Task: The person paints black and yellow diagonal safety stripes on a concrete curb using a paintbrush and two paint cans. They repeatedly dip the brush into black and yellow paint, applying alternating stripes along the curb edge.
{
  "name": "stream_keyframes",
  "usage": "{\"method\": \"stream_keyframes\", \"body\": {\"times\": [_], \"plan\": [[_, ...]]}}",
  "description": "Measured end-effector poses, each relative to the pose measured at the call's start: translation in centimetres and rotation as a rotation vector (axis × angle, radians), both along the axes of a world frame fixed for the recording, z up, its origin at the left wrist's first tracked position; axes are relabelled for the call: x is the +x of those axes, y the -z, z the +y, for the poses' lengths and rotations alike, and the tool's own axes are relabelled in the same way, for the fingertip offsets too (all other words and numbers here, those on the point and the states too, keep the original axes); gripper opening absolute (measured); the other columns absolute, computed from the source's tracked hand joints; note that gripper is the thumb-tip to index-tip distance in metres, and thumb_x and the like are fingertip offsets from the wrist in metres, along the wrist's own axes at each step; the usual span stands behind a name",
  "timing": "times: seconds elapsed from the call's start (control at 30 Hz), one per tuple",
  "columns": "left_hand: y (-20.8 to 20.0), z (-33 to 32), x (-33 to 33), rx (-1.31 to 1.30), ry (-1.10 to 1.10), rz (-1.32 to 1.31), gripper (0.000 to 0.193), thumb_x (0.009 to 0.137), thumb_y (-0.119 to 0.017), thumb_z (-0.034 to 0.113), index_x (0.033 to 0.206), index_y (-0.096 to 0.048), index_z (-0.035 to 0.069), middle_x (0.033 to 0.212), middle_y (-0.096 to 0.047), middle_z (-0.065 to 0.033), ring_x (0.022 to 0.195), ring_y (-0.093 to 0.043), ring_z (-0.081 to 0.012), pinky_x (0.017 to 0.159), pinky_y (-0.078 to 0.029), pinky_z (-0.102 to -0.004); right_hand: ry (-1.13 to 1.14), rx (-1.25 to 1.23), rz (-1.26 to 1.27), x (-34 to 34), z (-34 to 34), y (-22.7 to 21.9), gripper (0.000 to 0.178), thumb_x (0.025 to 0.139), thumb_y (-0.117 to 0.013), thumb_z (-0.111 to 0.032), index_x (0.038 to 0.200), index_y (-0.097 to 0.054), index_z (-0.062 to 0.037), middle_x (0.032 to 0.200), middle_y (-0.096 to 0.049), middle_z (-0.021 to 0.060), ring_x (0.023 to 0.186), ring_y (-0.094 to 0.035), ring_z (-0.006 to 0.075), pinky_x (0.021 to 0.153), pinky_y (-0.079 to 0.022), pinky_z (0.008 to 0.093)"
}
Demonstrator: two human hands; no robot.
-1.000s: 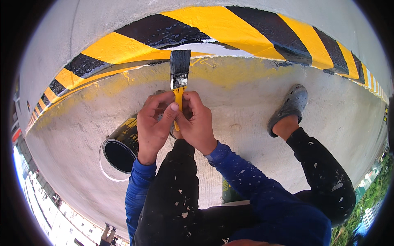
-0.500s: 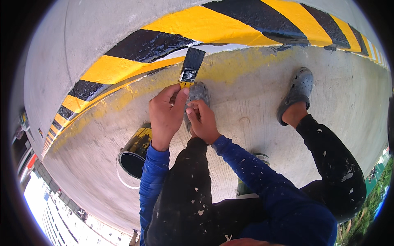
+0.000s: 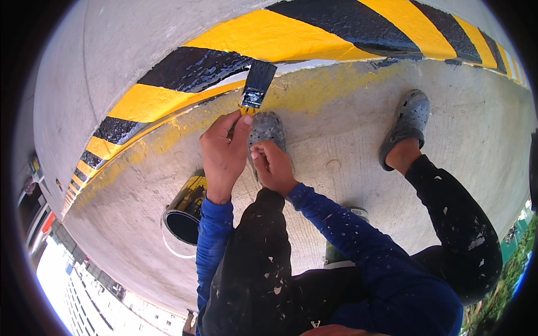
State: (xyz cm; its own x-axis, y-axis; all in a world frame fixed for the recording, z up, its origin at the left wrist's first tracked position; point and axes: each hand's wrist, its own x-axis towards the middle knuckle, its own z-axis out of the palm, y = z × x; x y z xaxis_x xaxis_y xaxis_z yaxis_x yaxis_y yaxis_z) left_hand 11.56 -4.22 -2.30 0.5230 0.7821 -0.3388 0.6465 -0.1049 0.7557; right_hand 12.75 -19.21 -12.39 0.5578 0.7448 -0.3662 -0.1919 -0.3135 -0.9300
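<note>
L fingers point(image 3: 223, 122) pinching brush point(image 3: 257, 87) hdl, bristles point(image 3: 261, 74) fwd

We have brush point(image 3: 259, 84) in left hand point(image 3: 227, 151), bucket point(image 3: 193, 196) left of our legs point(image 3: 256, 246), can point(image 3: 336, 256) between them, curb point(image 3: 269, 36) ahead.

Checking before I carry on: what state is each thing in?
Brush: held, tip blackened
Left hand: closed on the brush
Right hand: fingers curled in
Dark can: open, dark inside
Green can: partly hidden, lid unclear
Curb: striped yellow and black, some white showing
Trousers: paint-flecked
Shoes: worn
</note>
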Motion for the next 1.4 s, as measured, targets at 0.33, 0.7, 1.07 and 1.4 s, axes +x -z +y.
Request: {"method": "stream_keyframes", "body": {"times": [0.33,0.7,1.07,1.4], "plan": [[0.0,-0.3,-0.6,-0.046,-0.022,0.019,0.03,0.102,-0.072,0.021,0.112,-0.074,-0.007,0.087,-0.076,-0.0158,0.078,-0.073,-0.018,0.071,-0.054,-0.0318,-0.01,0.026,0.035,0.2,-0.1,0.2,0.017,0.103,-0.064,-0.015,0.115,-0.061,-0.0036,0.096,-0.069,0.0185,0.077,-0.07,0.0322,0.069,-0.054,0.0396],[0.8,-0.8,-0.4,-0.108,-0.073,-0.018,0.031,0.104,-0.071,0.023,0.112,-0.075,-0.007,0.084,-0.078,-0.0126,0.078,-0.071,-0.0119,0.07,-0.054,-0.0297,0.016,0.092,-0.049,0.1,-0.1,0.8,0.016,0.104,-0.063,-0.015,0.115,-0.063,-0.0028,0.094,-0.068,0.0158,0.075,-0.068,0.027,0.068,-0.053,0.037],[0.2,-1.7,0.5,-0.173,-0.141,-0.025,0.031,0.107,-0.066,0.022,0.109,-0.075,-0.008,0.081,-0.071,-0.0033,0.072,-0.057,-0.0068,0.067,-0.047,-0.0248,0.04,0.116,-0.061,0.1,0.0,1.0,0.016,0.105,-0.062,-0.016,0.114,-0.064,-0.0034,0.087,-0.066,0.0134,0.065,-0.064,0.0209,0.062,-0.051,0.0351],[-0.5,-1.7,0.9,-0.241,-0.174,-0.042,0.029,0.108,-0.064,0.019,0.108,-0.075,-0.009,0.081,-0.071,-0.0048,0.07,-0.058,-0.0076,0.065,-0.048,-0.0251,0.008,0.078,-0.05,0.3,0.0,0.7,0.016,0.101,-0.064,-0.011,0.114,-0.06,-0.0028,0.097,-0.069,0.0222,0.086,-0.071,0.0426,0.072,-0.056,0.0454]]}}
